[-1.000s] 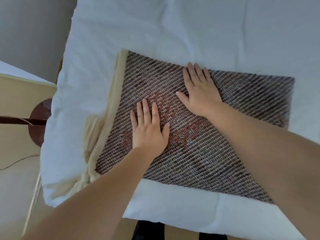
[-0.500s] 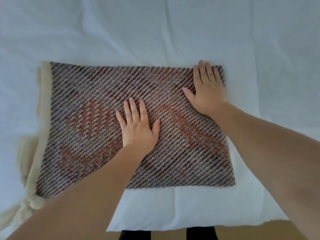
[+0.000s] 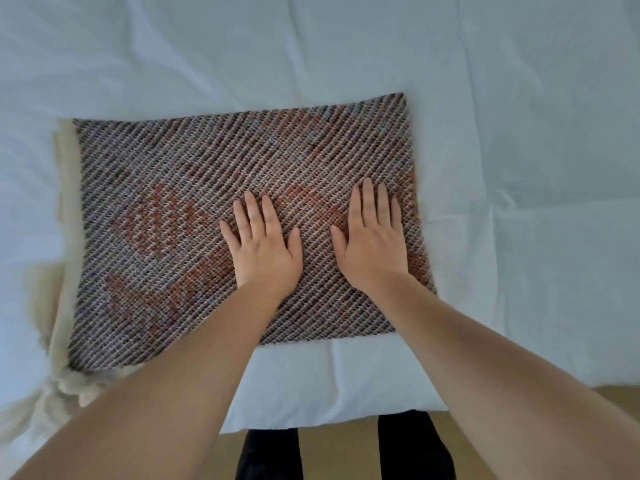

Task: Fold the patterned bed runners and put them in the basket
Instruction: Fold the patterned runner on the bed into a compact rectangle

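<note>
Left hand (image 3: 265, 251) & right hand (image 3: 375, 242) lie flat, fingers spread, on folded woven bed runner (image 3: 194, 188) atop white bed (image 3: 346, 46). Looks soft, thick, limp; best taken by both side edges w/ support under the fold

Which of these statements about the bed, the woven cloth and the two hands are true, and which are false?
1. Both hands lie flat, palms down, on the patterned bed runner. True.
2. The left hand pinches a corner of the runner and lifts it. False: its fingers are spread flat on the cloth, near the middle.
3. The right hand rests near the runner's right edge. True.
4. The runner lies on a bare wooden floor. False: it lies on a white bed sheet.
5. A cream fringe runs along the runner's left side. True.
6. A basket stands beside the runner. False: no basket is in view.
</note>
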The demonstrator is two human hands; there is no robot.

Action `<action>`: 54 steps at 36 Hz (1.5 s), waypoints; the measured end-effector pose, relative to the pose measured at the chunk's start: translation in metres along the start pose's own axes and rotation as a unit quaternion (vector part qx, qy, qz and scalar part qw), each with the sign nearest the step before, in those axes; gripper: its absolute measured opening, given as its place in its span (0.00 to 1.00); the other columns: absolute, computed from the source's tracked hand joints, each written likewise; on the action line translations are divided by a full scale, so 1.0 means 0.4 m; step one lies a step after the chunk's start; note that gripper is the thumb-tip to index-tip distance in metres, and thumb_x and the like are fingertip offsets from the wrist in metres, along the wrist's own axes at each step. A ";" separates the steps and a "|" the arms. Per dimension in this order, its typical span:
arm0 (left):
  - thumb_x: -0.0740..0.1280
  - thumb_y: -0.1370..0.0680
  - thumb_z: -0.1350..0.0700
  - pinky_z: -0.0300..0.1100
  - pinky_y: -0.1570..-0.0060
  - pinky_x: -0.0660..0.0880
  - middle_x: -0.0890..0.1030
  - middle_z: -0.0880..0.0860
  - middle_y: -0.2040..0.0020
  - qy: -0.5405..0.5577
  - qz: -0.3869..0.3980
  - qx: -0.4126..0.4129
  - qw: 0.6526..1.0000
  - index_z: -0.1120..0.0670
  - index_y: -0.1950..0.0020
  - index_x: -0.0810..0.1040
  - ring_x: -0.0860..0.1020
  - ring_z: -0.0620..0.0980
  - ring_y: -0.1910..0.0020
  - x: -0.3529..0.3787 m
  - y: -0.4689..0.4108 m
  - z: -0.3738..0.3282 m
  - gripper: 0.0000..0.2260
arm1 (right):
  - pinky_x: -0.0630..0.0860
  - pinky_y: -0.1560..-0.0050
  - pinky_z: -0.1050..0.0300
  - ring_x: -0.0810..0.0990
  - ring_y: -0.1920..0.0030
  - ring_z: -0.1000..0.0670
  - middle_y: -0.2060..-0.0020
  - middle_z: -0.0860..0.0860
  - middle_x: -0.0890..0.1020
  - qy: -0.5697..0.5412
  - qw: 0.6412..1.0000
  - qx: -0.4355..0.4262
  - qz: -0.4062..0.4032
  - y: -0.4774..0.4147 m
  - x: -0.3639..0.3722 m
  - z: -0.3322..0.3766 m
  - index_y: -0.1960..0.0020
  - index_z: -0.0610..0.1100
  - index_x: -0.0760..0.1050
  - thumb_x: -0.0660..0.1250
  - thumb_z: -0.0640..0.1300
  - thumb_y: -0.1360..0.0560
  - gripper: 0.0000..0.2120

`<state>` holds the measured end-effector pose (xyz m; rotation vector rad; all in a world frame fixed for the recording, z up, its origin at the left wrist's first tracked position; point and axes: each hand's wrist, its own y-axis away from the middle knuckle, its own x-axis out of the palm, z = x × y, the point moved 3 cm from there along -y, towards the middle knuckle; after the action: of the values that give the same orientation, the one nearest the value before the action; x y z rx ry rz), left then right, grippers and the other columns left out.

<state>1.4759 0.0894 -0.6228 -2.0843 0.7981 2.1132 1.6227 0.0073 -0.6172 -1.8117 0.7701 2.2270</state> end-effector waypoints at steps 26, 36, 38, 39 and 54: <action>0.42 0.21 0.41 0.54 0.27 0.37 0.44 0.57 0.22 0.089 0.015 0.089 0.992 0.57 0.22 0.45 0.39 0.52 0.24 0.040 0.199 -0.141 0.32 | 0.79 0.50 0.52 0.83 0.55 0.49 0.60 0.49 0.84 -0.532 0.820 0.212 -0.016 -0.063 -0.093 -0.260 0.54 0.47 0.82 0.68 0.50 0.31 0.09; 0.52 0.19 0.45 0.48 0.25 0.47 0.56 0.55 0.23 0.218 0.010 0.054 0.974 0.58 0.23 0.53 0.51 0.51 0.24 -0.027 0.269 -0.064 0.28 | 0.80 0.63 0.57 0.85 0.60 0.52 0.57 0.50 0.85 -0.530 0.842 0.067 0.079 -0.152 -0.250 -0.109 0.51 0.46 0.79 0.70 0.44 0.32 0.09; 0.54 0.19 0.46 0.49 0.26 0.54 0.60 0.54 0.24 0.279 0.012 0.043 0.959 0.57 0.23 0.54 0.55 0.50 0.25 -0.051 0.281 -0.054 0.27 | 0.79 0.65 0.57 0.84 0.62 0.51 0.57 0.49 0.83 -0.476 0.877 0.012 0.068 -0.145 -0.285 -0.028 0.48 0.45 0.76 0.68 0.43 0.31 0.12; 0.54 0.19 0.45 0.48 0.27 0.57 0.62 0.53 0.25 0.308 0.014 0.037 0.951 0.56 0.23 0.54 0.58 0.50 0.26 -0.065 0.286 -0.047 0.28 | 0.78 0.64 0.57 0.83 0.62 0.51 0.58 0.50 0.82 -0.442 0.895 -0.013 0.057 -0.141 -0.299 0.014 0.47 0.45 0.74 0.66 0.43 0.30 0.12; 0.62 0.23 0.46 0.30 0.72 0.69 0.80 0.43 0.62 0.502 0.032 -0.055 0.862 0.44 0.30 0.62 0.77 0.38 0.70 -0.215 0.279 0.264 0.22 | 0.65 0.73 0.60 0.76 0.65 0.52 0.59 0.51 0.77 -0.333 0.943 -0.008 -0.018 -0.126 -0.270 0.469 0.45 0.44 0.69 0.61 0.45 0.24 0.09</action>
<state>1.3415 0.0617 -0.5123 -3.2405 0.7880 0.9386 1.5098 0.1623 -0.5047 -0.9328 0.5612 2.5710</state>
